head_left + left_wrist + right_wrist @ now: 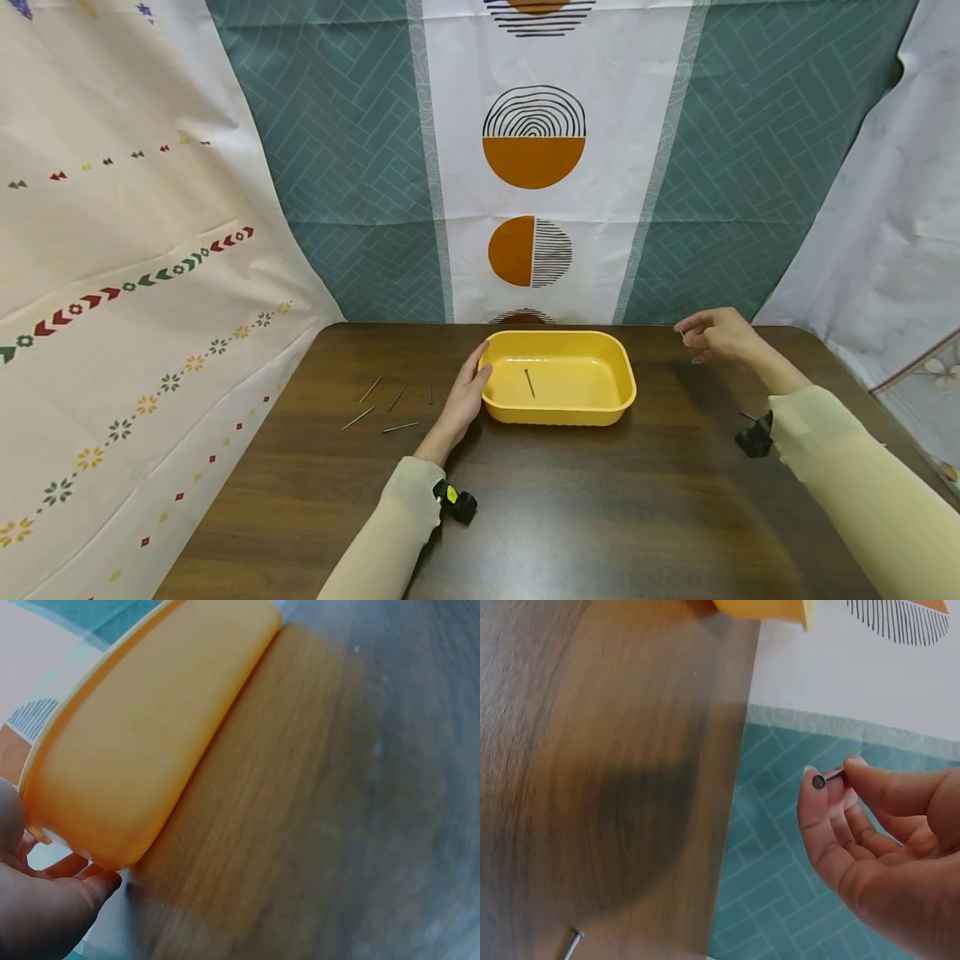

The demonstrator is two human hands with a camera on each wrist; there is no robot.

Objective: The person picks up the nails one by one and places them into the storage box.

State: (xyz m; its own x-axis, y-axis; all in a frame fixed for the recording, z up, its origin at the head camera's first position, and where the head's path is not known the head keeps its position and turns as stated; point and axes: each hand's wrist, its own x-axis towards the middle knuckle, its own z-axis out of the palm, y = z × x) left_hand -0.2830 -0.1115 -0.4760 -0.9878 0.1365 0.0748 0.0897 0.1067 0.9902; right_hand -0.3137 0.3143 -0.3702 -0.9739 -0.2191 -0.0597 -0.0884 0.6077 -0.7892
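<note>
A yellow plastic tray [558,416] stands on the dark wooden table, one nail [529,382] lying inside it. My left hand [461,400] holds the tray's left end; in the left wrist view its fingers [71,866] curl against the tray's outer corner. Up and to the right of the tray, my right hand [722,335] is raised over the table. It pinches a nail [831,778] between thumb and fingertips, the round head pointing outward. Several more nails [400,427] lie scattered left of the left hand.
Another nail [572,943] lies on the table close to the right wrist. Patterned cloths [360,167] hang behind the table's back edge and along both sides. The wooden tabletop [585,517] spreads out in front of the tray.
</note>
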